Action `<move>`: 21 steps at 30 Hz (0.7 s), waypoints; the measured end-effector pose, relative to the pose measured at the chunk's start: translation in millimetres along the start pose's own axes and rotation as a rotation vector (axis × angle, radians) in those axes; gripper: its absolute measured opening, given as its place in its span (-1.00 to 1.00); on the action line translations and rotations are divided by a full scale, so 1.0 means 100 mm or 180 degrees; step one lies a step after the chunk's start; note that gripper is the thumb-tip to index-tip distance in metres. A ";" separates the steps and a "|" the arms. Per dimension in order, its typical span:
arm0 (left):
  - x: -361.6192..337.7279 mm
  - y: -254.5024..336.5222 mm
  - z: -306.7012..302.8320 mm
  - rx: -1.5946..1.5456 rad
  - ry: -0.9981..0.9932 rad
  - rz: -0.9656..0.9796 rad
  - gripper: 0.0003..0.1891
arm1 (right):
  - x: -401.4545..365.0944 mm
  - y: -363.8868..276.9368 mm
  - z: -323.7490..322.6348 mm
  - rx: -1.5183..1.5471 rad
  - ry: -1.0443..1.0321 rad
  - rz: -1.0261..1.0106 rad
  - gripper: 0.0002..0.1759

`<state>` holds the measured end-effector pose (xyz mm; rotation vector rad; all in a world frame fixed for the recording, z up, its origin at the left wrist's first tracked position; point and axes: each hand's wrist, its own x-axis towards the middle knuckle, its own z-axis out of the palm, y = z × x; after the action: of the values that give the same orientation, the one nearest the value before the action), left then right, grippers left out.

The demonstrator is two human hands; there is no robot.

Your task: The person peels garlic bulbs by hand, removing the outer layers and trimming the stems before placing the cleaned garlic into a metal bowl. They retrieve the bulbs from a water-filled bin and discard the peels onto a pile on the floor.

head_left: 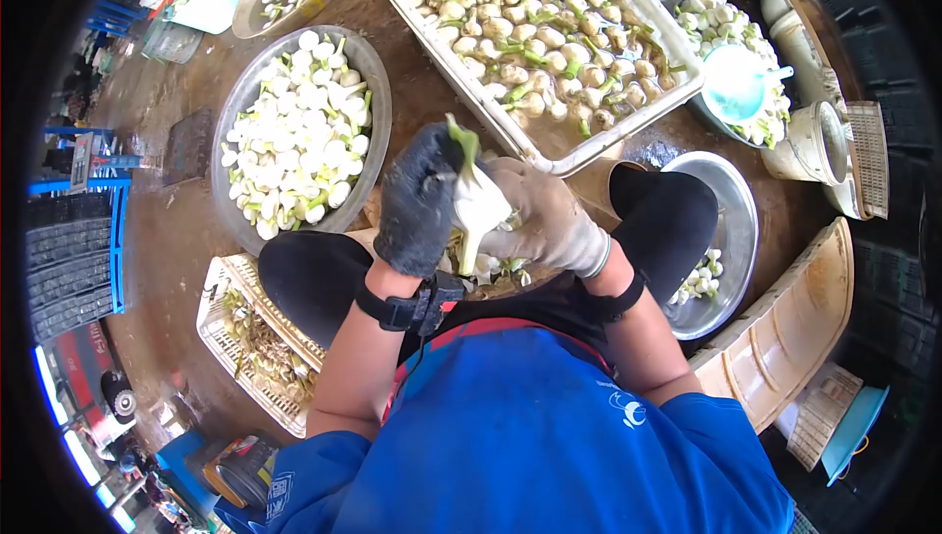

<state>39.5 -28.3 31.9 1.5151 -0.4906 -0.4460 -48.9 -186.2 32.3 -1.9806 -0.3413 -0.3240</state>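
Note:
Held up between my knees is a white bulb (481,200) with a green stem top and a pale strip hanging below it. My left hand (417,202), in a dark, dirty glove, is closed against its stem side, fingers curled. My right hand (551,215), in a pale soiled glove, grips the bulb from the other side, its fingers partly hidden. Beneath both hands, bits of peel and stems show in a heap (510,277). Ahead stands a large white tub (446,65) of unpeeled bulbs in brownish water. Ahead to the left, a metal basin (381,122) holds cleaned white bulbs.
By my left leg sits a cream plastic crate (213,310) with peel scraps. At my right knee a metal basin (741,230) contains several bulbs. Farther right are a blue strainer (734,82) on heaped bulbs, a white bucket (800,146) and a long curved cream container (785,338).

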 end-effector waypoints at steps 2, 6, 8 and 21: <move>0.12 -0.11 0.00 -0.1892 0.0185 -0.0461 -0.79 | -0.06 -0.03 0.00 0.1312 0.0099 0.1296 -0.18; 0.13 -0.39 0.38 -0.0576 0.0795 0.0406 -0.80 | -0.16 0.09 0.39 0.1503 0.1647 0.1175 -0.23; 0.12 -0.32 0.45 -0.0662 0.0628 -0.0082 -0.78 | -0.11 0.05 -0.01 -0.0080 0.1479 0.1369 -0.66; 0.81 -1.09 0.58 -0.2152 -0.1297 -0.2103 -0.46 | -2.09 0.67 -2.19 -0.2405 0.2309 0.3702 -0.66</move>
<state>76.4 -123.1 -74.8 0.8863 -0.0998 -1.3102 -232.7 -432.2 -11.6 -2.2164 1.5316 -0.3897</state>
